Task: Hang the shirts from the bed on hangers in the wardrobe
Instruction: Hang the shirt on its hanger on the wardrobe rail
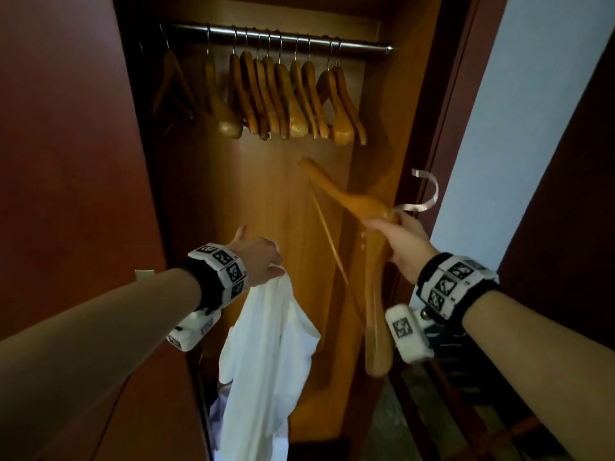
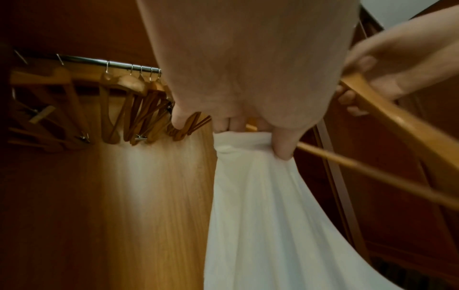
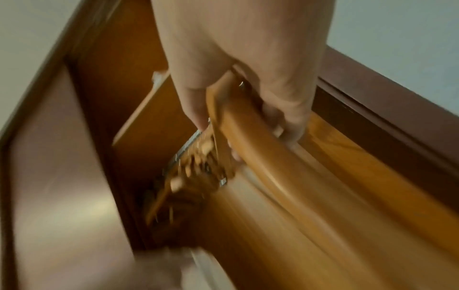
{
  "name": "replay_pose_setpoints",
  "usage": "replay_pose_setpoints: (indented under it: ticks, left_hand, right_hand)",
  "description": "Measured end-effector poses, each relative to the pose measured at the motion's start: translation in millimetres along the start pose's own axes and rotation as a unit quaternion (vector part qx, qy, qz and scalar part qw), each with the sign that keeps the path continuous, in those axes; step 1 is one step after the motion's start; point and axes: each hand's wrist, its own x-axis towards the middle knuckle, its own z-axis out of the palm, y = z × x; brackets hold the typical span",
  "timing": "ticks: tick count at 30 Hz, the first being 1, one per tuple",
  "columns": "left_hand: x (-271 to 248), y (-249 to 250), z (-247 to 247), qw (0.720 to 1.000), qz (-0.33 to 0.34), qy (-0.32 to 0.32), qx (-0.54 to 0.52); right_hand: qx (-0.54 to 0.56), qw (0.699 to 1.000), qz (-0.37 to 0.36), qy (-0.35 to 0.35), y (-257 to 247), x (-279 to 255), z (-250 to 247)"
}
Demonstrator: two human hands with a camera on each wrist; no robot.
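1. Two hands busy: left hand (image 1: 258,257) pinching a white shirt (image 1: 266,344) that hangs below its fingers (image 2: 283,145); right hand (image 1: 404,244) clenched round a wooden hanger (image 1: 352,201) at its neck.
2. Beyond both sets of fingers, wardrobe (image 1: 276,194) open, rail (image 1: 283,36) full of bare hangers (image 1: 283,94).
3. Best next: tilt one hanger arm into the collar beside the left fingers, then slide the other shoulder on.
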Motion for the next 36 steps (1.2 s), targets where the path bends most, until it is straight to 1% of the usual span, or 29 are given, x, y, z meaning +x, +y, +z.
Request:
replay_pose_setpoints:
  ticks: [1, 3, 5, 7, 10, 13, 15, 17, 19, 22, 25, 29, 33, 36]
  left_hand:
    - [-4.4, 2.4, -1.6, 1.0, -0.001, 0.002, 0.0]
    - [-14.8, 7.0, -7.3, 1.0, -0.006, -0.005, -0.002]
    - [-21.9, 9.7, -12.7, 1.0, -0.008, -0.015, -0.004]
    - [-28.5, 12.6, -15.5, 0.999, -0.009, -0.044, 0.005]
    - [-28.6, 21.0, -12.6, 0.997, -0.018, -0.074, 0.018]
    - [-23.7, 37.9, -10.7, 0.995, -0.029, -0.092, 0.011]
    - [-22.3, 50.9, -11.7, 0.994, -0.03, -0.101, 0.007]
    - [-21.2, 61.0, -14.6, 0.994, -0.03, -0.102, 0.016]
    - [-21.3, 69.6, -18.3, 0.994, -0.029, -0.1, 0.022]
    - [-20.6, 79.1, -25.6, 0.997, -0.025, -0.074, -0.01]
    - [-24.0, 84.5, -38.3, 0.998, -0.027, -0.048, -0.04]
    - [-33.9, 75.9, -52.5, 0.996, -0.056, -0.018, -0.07]
    - [-40.2, 63.1, -46.5, 0.996, -0.069, -0.039, -0.04]
    - [-42.5, 60.4, -32.2, 0.995, -0.076, -0.048, -0.045]
  right_hand:
    - [0.005, 1.0, 0.014, 0.004, 0.4, -4.0, 2.4]
    - [-0.046, 0.999, 0.015, -0.022, 11.7, -16.2, 7.4]
    - [-0.063, 0.996, -0.019, -0.058, 23.7, -34.1, 11.7]
    - [-0.038, 0.994, -0.069, -0.073, 23.9, -49.5, 9.9]
    - [0.012, 0.986, -0.143, -0.085, 2.2, -59.1, 0.7]
    - [0.085, 0.975, -0.189, -0.073, -24.7, -60.2, -7.3]
    - [0.128, 0.964, -0.217, -0.08, -42.9, -62.1, -10.5]
    - [0.16, 0.956, -0.23, -0.089, -55.4, -62.8, -13.1]
    - [0.179, 0.951, -0.231, -0.099, -58.9, -64.7, -13.0]
    - [0.18, 0.953, -0.217, -0.114, -49.6, -67.3, -10.0]
    - [0.152, 0.96, -0.2, -0.121, -29.9, -64.9, -11.2]
    - [0.115, 0.969, -0.16, -0.149, 0.3, -62.4, -19.4]
    - [0.119, 0.969, -0.108, -0.187, 19.3, -60.8, -26.7]
    - [0.13, 0.966, -0.094, -0.2, 17.2, -59.8, -28.9]
